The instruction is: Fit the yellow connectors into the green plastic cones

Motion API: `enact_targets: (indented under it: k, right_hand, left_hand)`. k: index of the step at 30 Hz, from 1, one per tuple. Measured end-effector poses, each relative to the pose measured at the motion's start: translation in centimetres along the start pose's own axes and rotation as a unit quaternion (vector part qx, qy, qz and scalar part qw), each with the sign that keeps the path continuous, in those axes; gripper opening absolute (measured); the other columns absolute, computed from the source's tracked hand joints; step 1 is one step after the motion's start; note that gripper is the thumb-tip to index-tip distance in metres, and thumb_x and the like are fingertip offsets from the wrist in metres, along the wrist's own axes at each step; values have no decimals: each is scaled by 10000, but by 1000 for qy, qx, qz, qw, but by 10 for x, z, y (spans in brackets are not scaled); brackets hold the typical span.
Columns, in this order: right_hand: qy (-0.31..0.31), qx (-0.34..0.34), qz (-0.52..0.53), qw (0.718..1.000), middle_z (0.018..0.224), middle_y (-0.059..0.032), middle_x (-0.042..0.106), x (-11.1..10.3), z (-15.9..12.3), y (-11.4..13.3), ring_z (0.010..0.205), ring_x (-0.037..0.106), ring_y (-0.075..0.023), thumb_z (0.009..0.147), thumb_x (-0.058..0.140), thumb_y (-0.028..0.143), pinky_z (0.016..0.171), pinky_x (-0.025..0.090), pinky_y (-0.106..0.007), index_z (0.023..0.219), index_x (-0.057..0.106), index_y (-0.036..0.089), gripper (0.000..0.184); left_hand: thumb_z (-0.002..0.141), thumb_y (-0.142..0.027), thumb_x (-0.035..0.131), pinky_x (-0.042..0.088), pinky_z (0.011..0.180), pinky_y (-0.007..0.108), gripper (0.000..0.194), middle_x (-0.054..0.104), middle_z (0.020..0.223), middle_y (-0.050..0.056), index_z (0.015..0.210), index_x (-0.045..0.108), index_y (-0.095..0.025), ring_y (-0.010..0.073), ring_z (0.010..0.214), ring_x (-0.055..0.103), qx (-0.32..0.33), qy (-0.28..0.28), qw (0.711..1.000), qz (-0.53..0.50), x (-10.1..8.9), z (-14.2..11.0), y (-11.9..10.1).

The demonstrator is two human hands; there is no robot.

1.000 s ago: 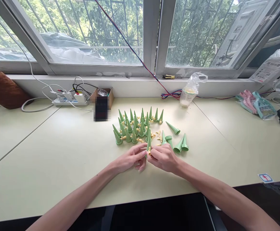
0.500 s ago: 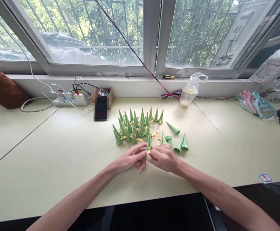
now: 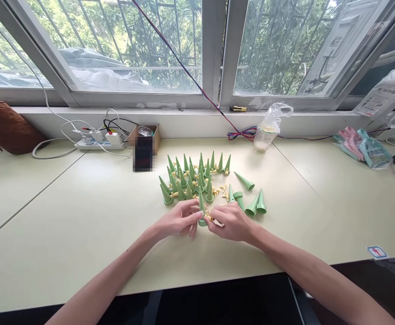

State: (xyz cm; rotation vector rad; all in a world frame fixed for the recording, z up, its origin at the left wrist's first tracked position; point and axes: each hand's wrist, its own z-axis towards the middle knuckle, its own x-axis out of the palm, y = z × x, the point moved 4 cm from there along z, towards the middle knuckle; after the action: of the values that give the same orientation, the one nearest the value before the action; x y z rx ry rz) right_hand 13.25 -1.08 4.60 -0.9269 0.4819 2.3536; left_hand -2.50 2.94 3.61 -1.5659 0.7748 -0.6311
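Note:
My left hand (image 3: 181, 220) is closed around the lower part of a green plastic cone (image 3: 201, 203), which stands tip up. A small yellow valve (image 3: 209, 217) sticks out from the side of that cone, and my right hand (image 3: 229, 222) pinches it. Behind my hands several green cones with yellow valves (image 3: 183, 180) stand crowded together. Loose yellow valves (image 3: 223, 188) lie just right of this group. Further right are several green cones without visible valves, some lying and some upright, such as a lying cone (image 3: 244, 180).
Against the window wall stand a power strip (image 3: 99, 143) with cables, a cardboard box (image 3: 156, 135) and a bagged cup (image 3: 265, 133). A brown bag (image 3: 7, 128) rests at the far left. Bagged pink and teal items (image 3: 363, 146) lie far right. The table's front edge runs below my arms.
My left hand has shifted a little left with the green cone. The yellow valve now points more sideways, toward my right hand, and the cone's base shows more.

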Motion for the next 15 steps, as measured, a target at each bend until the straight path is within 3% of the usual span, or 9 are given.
enact_targets:
  k: [3, 7, 12, 15]
  right_hand:
    - [35, 1, 18, 999, 520, 49, 437, 2, 0, 0, 453, 313, -73, 984, 471, 256, 463, 193, -247, 639, 523, 174, 359]
    - [55, 25, 41, 997, 521, 36, 469, 3, 0, -4, 453, 316, -71, 1009, 471, 330, 471, 196, -241, 618, 526, 166, 428]
    - [8, 88, 61, 994, 525, 30, 488, -1, -1, -13, 464, 350, -69, 1004, 474, 295, 467, 221, -227, 606, 519, 164, 422]
    - [-28, 141, 75, 987, 602, 14, 562, -2, -2, -20, 491, 413, -73, 997, 475, 250, 490, 287, -210, 708, 568, 162, 316]
  left_hand:
    - [879, -464, 668, 427, 431, 200, 362, 667, 783, 41, 1012, 653, -128, 80, 453, 545, 10, -29, 999, 44, -5, -1, -2]
    - [879, -439, 670, 430, 450, 210, 315, 633, 695, 27, 911, 673, -125, 86, 469, 510, 24, -84, 990, 108, -9, -3, -6]
    - [896, -377, 646, 406, 487, 218, 259, 690, 760, 66, 812, 692, -136, 105, 544, 509, 115, -179, 944, 254, -15, -7, -15]
    - [905, -333, 625, 388, 502, 220, 220, 661, 712, 32, 789, 674, -153, 93, 520, 460, 133, -183, 921, 317, -15, -6, -14]
